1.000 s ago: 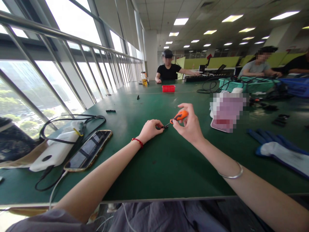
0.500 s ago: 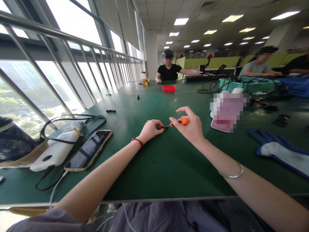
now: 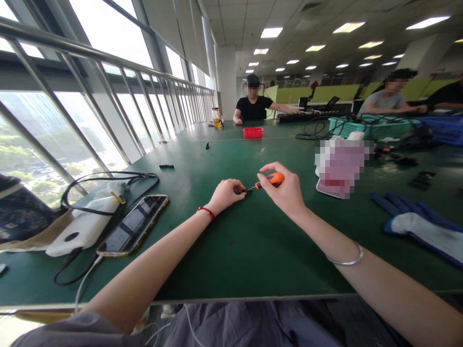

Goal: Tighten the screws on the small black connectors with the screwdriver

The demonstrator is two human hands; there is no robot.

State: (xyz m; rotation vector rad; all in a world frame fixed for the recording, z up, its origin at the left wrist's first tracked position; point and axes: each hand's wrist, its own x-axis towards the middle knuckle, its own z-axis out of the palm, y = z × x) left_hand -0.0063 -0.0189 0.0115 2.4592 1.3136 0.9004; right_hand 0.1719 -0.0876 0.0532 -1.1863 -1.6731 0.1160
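My left hand [image 3: 228, 193], with a red band at its wrist, pinches a small black part [image 3: 247, 190] low over the green table [image 3: 231, 260]. What kind of part it is cannot be made out, as the fingers cover most of it. An orange and black screwdriver [image 3: 275, 180] is gripped by its handle in my right hand [image 3: 287, 190]. Its thin metal shaft points left, and the tip meets the black part at my left fingertips. The screwdriver lies nearly level, with its handle slightly raised.
On the left lie a phone [image 3: 133, 225], a white case [image 3: 85, 226] and a black cable [image 3: 108, 174]. To the right are a pink, blurred-out object [image 3: 342, 168] and a blue-white glove [image 3: 427, 226]. Farther off stand a red basket [image 3: 252, 133], a green basket [image 3: 376, 129] and several seated people.
The fingers of my right hand have closed in around the screwdriver handle, the index finger now bent lower. My left hand and the black part stay in place.
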